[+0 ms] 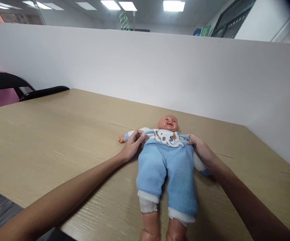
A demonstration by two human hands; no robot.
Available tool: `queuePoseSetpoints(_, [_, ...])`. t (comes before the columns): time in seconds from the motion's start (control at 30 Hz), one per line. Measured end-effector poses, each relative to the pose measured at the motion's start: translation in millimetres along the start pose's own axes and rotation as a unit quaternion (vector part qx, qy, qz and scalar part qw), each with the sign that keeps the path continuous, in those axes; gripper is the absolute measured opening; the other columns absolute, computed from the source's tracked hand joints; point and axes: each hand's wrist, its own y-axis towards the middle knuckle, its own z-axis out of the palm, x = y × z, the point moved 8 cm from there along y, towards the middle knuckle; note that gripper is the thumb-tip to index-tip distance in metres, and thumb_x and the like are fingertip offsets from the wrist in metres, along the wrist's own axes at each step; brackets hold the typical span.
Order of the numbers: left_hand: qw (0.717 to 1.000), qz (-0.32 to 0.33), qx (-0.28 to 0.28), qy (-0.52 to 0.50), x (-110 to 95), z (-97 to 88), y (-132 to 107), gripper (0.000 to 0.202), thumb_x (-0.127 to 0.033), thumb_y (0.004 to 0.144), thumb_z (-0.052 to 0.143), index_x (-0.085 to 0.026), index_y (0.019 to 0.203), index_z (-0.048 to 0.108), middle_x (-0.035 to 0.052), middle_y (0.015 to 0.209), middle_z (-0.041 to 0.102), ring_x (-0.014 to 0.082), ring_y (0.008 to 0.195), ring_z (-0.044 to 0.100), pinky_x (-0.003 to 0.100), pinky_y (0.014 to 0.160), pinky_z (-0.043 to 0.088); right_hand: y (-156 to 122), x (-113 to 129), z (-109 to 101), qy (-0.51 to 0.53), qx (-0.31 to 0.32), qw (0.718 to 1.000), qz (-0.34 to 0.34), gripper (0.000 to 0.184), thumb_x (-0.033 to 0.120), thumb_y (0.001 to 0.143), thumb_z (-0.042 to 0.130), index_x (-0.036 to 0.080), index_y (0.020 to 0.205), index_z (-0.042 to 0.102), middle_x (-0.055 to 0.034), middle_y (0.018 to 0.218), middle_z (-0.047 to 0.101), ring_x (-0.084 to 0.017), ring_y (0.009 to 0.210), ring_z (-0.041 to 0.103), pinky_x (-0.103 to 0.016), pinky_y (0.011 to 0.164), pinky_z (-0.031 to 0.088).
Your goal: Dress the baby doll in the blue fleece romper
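Note:
A baby doll (170, 122) lies on its back, its head toward the wall and its bare feet toward me. It wears a white top with blue cuffs and fluffy light-blue overalls (153, 164) with an elephant face on the bib. My left hand (134, 144) pinches the thin blue strap at one side of the bib, by the doll's shoulder. On the other side, my right hand (200, 149) has its fingers closed on the strap near the bib's edge. My right wrist partly hides the doll's arm on that side.
The wooden table (59, 140) has a thin seam across it. A white partition wall (145, 67) stands along its far side. Black chairs (6, 82) are at the far left, one with pink behind it.

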Motion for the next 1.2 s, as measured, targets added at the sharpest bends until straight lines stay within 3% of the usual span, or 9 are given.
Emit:
queuePoseSetpoints(0.2, [0.999,0.029,-0.023,0.034,1,-3.2,-6,0.033,-0.053,0.105,0.056,-0.021,0.108,0.057,0.0012,0.097,0.058,0.0176,0.09,0.056,0.029,0.085,0.045,39,74,45,-0.163,-0.074,0.978,-0.112,0.014,0.033,0.091,0.051,0.025,0.098,0.06,-0.0111,0.114,0.069,-0.032,0.112,0.061,-0.048,0.102,0.045])
queuePoseSetpoints(0.33, [0.995,0.054,-0.035,0.079,-4,-3.6,-10,0.028,-0.048,0.108,0.054,-0.02,0.109,0.058,0.0019,0.094,0.059,0.0179,0.087,0.055,0.029,0.082,0.045,74,99,123,-0.306,0.139,0.919,-0.204,0.016,0.024,0.095,0.055,0.019,0.105,0.067,-0.018,0.121,0.072,-0.036,0.118,0.062,-0.052,0.105,0.044])
queuePoseSetpoints(0.43, [0.991,0.088,-0.041,0.096,-11,-3.6,-11,0.024,-0.043,0.108,0.054,-0.02,0.108,0.061,0.005,0.102,0.064,0.0203,0.096,0.058,0.032,0.09,0.047,80,92,177,-0.317,0.344,0.849,-0.245,0.026,0.013,0.085,0.071,0.024,0.108,0.073,-0.0074,0.121,0.077,-0.027,0.11,0.069,-0.038,0.093,0.052])
queuePoseSetpoints(0.57, [0.988,0.106,-0.037,0.104,-12,-2.9,-13,0.021,-0.04,0.108,0.054,-0.021,0.107,0.063,0.0061,0.104,0.067,0.0208,0.098,0.06,0.033,0.092,0.048,78,83,210,-0.334,0.421,0.793,-0.285,0.036,0.003,0.079,0.072,0.027,0.106,0.076,-0.0038,0.111,0.079,-0.025,0.1,0.071,-0.031,0.078,0.049])
queuePoseSetpoints(0.7, [0.994,0.054,-0.037,0.091,1,-4.4,-15,0.027,-0.047,0.106,0.056,-0.021,0.107,0.064,0.0057,0.099,0.067,0.0208,0.089,0.061,0.032,0.079,0.049,76,85,206,-0.36,0.36,0.804,-0.307,0.013,0.019,0.09,0.069,0.022,0.102,0.072,-0.0108,0.104,0.076,-0.027,0.091,0.068,-0.033,0.072,0.042])
queuePoseSetpoints(0.8, [0.994,0.042,-0.035,0.095,3,-5.5,-18,0.028,-0.048,0.106,0.057,-0.021,0.107,0.064,0.0042,0.092,0.065,0.019,0.082,0.061,0.031,0.072,0.048,80,92,181,-0.326,0.281,0.849,-0.306,0.015,0.027,0.092,0.064,0.022,0.105,0.068,-0.0093,0.105,0.075,-0.026,0.09,0.067,-0.033,0.076,0.044])
queuePoseSetpoints(0.97, [0.952,0.227,-0.06,0.194,-25,-8.8,-32,0.009,-0.025,0.107,0.056,-0.023,0.112,0.063,0.0064,0.104,0.065,0.0206,0.099,0.063,0.035,0.09,0.051,94,66,142,-0.083,0.254,0.948,-0.175,0.042,0.013,0.075,0.055,0.024,0.114,0.067,-0.0028,0.108,0.075,-0.023,0.094,0.069,-0.031,0.079,0.052])
queuePoseSetpoints(1.1, [0.909,0.33,-0.097,0.233,-35,-10.7,-45,0.025,-0.017,0.106,0.052,-0.027,0.128,0.06,0.0107,0.126,0.059,0.0249,0.122,0.059,0.044,0.107,0.047,92,47,141,-0.044,0.271,0.954,-0.125,0.051,0.007,0.07,0.052,0.023,0.115,0.07,-0.0031,0.112,0.077,-0.022,0.1,0.072,-0.034,0.091,0.057])
queuePoseSetpoints(1.2, [0.935,0.307,-0.098,0.149,-30,-11.8,-42,0.02,-0.022,0.11,0.046,-0.028,0.125,0.056,0.0103,0.132,0.058,0.0263,0.129,0.056,0.049,0.112,0.044,81,56,140,-0.072,0.256,0.952,-0.153,0.048,0.004,0.071,0.054,0.022,0.111,0.075,-0.006,0.121,0.076,-0.024,0.114,0.069,-0.039,0.107,0.051])
